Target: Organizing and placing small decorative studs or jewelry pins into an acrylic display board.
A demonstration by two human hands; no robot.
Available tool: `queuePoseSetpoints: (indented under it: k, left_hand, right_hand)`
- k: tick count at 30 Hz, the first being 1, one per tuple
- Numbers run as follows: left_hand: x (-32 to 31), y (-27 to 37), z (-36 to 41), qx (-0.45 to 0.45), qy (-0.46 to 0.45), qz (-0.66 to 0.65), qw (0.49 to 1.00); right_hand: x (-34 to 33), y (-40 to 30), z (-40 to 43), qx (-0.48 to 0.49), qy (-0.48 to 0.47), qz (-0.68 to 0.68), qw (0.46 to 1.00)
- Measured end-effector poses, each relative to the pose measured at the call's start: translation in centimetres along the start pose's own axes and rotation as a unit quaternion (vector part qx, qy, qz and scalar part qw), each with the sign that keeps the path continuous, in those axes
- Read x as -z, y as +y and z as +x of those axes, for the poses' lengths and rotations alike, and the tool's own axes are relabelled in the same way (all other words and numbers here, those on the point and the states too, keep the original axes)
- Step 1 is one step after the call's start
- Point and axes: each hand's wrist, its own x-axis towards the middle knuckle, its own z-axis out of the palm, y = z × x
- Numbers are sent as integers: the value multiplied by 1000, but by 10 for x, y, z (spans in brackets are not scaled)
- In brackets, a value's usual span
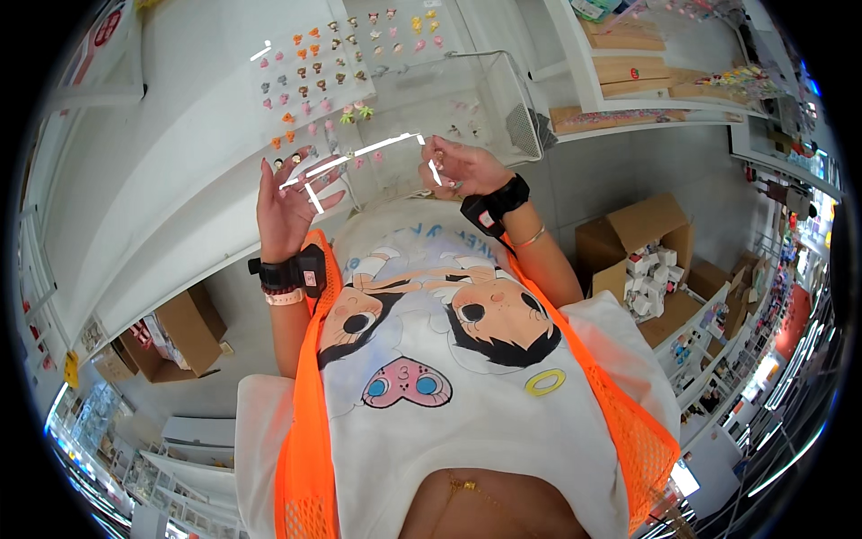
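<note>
Both hands are raised in front of my chest, with a clear plastic sheet [390,178] spanning between them; bright light streaks reflect off it. My left hand [289,202] is palm up, fingers spread, at the sheet's left end. My right hand [468,167] has its fingers curled around the right end. Small charms [368,158] show on or through the sheet; which of the two I cannot tell. Just beyond my hands stands a white wire-mesh basket [527,101] with clear film in it. Left of the basket, rows of small animal-shaped charms [321,85] lie on clear sheets on the white counter [195,87].
Wooden display blocks [630,69] stand on a white shelf at the right. On the floor, an open cardboard box [640,219] with small white boxes sits to my right, another carton [192,330] to my left. Shop shelves [714,323] line the right side.
</note>
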Motion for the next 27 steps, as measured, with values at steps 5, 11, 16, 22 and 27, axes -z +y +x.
queuePoseSetpoints:
  k: [5, 11, 16, 22, 27]
  left_hand:
    - [-1, 1, -2, 3, 12, 20, 1000]
    - [-4, 1, -3, 2, 11, 19, 1000]
    - [-4, -1, -3, -3, 14, 13, 1000]
    - [-1, 0, -2, -2, -13, 4, 1000]
    - [-1, -1, -1, -2, 4, 11, 1000]
  right_hand:
    - [-9, 0, 4, 10, -29, 124, 992]
    - [0, 9, 12, 44, -46, 174, 983]
    - [1, 19, 17, 46, -30, 224, 973]
    - [4, 23, 16, 36, -19, 233, 972]
    - [-2, 3, 10, 27, -28, 111, 993]
